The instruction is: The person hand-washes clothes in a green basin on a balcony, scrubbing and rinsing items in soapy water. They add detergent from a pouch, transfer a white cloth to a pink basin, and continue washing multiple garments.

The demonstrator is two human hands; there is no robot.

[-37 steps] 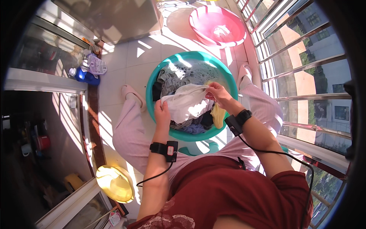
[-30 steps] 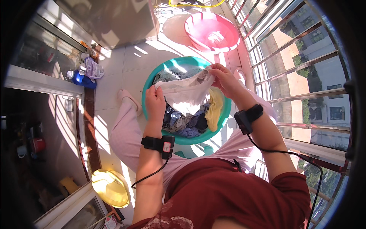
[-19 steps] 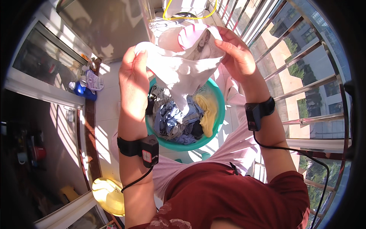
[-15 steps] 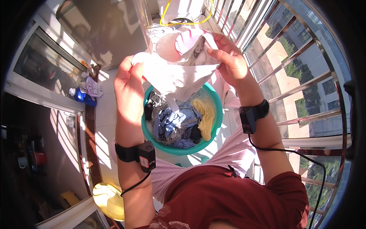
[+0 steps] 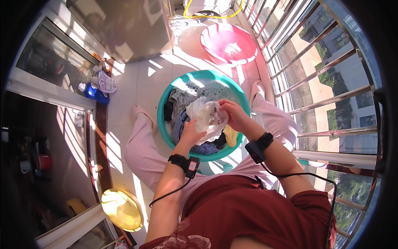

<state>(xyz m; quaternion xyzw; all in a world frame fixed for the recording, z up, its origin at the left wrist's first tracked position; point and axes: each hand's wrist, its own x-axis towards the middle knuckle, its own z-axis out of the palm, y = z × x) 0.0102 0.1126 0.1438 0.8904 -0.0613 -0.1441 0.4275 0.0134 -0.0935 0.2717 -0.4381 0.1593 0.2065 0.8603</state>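
A thin white garment (image 5: 202,111) with a printed figure is bunched low over the green basin (image 5: 162,117). My right hand (image 5: 236,117) pinches its right edge. My left hand (image 5: 191,135) holds its near left side, thumb set apart from the fingers. Under it, foamy water (image 5: 211,88) and wet laundry fill the basin: grey cloth (image 5: 178,101), blue cloth (image 5: 179,126) and a yellow cloth (image 5: 230,136). The white garment hides part of the pile.
Beyond the basin stands a pink basin (image 5: 211,45) with something pale inside. A blue bottle (image 5: 95,93) and a clear purple-tinted container (image 5: 106,82) stand by the left wall. A yellow basin (image 5: 120,211) lies at the near left. Barred windows (image 5: 331,99) line the right side.
Both hands have come down and nearer with the white garment, from held up and spread out to gathered over the green basin. The pink basin now shows fully.
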